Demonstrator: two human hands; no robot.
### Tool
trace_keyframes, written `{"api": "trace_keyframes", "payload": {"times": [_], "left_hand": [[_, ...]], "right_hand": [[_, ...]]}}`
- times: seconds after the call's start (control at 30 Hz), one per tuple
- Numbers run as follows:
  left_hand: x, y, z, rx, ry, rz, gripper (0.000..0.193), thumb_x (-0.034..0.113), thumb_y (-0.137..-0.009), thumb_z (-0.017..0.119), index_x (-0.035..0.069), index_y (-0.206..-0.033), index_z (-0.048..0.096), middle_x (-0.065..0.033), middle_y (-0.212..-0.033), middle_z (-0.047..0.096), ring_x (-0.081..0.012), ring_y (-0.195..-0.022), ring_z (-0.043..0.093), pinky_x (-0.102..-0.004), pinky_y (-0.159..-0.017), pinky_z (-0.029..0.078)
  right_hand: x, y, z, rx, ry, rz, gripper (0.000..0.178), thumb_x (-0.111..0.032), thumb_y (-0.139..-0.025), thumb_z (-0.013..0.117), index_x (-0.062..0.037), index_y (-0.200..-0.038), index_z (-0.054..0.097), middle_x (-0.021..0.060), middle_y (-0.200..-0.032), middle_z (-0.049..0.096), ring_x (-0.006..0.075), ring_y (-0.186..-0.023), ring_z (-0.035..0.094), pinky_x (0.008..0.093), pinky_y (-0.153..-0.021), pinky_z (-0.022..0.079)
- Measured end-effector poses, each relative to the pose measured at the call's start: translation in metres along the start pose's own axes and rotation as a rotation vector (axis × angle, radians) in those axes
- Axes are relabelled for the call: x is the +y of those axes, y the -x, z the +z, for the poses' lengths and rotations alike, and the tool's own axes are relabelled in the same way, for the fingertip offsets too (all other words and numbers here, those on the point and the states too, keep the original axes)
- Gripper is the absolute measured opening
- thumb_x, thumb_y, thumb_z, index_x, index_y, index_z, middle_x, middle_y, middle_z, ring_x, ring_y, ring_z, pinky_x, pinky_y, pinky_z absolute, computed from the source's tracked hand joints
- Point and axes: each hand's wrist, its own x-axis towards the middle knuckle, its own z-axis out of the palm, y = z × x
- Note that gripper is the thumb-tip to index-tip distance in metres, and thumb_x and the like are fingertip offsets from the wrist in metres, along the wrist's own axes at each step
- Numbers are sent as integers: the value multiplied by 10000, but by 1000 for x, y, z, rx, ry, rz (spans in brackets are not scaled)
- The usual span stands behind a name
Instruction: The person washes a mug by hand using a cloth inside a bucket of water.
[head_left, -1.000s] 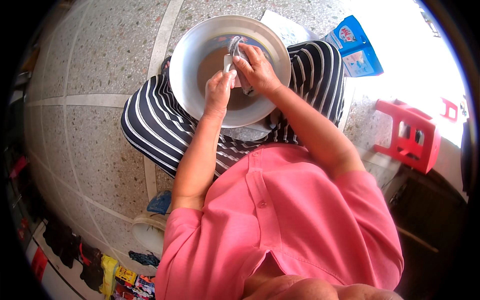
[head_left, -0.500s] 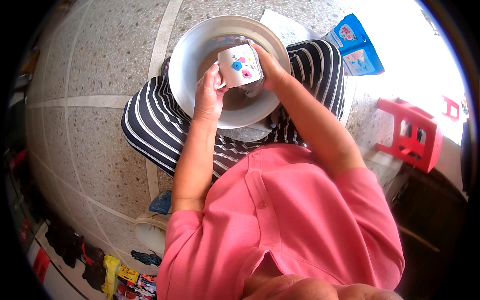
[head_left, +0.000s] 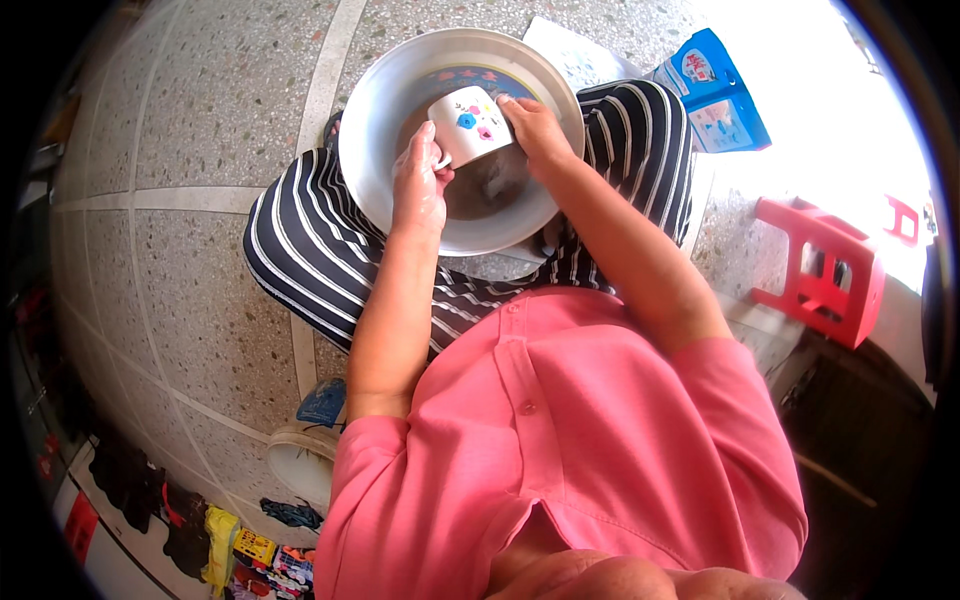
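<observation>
A white mug (head_left: 470, 128) with painted blue, pink and yellow flowers is tilted over a wide metal basin (head_left: 366, 195). My left hand (head_left: 418, 180), wet with whitish suds, is closed around the mug's handle. At the opposite end of the mug, my right hand (head_left: 537, 130) grips it by the rim, its fingertips partly hidden. Murky brownish water (head_left: 475, 205) lies in the basin below. A pale grey, blurred patch shows in it under the mug; I cannot tell whether it is cloth or suds.
The basin stands between my legs in striped trousers (head_left: 310, 240). Beyond my right knee is a blue pouch (head_left: 715, 95), with a whitish sheet (head_left: 570, 52) behind the basin. A red plastic stool (head_left: 825, 270) lies at right; a whitish bucket (head_left: 300, 462) stands at lower left.
The mug has shifted slightly left and tilted more. The grey, wet, cloth-like material that showed beside my right hand no longer shows there; my right hand now holds the rim.
</observation>
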Motion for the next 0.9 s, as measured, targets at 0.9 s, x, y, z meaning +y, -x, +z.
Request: {"api": "trace_keyframes", "payload": {"times": [0.9], "left_hand": [[-20,-12,-15,-22,-281,97,149,230,-832,621,111,-921,624,38,-781,562,-48,-688,482,-198,-622,372]], "right_hand": [[-22,35,23,-167,289,-99,251,-203,-849,631,4,-991,615,16,-650,559,75,-476,470,219,-406,381]]}}
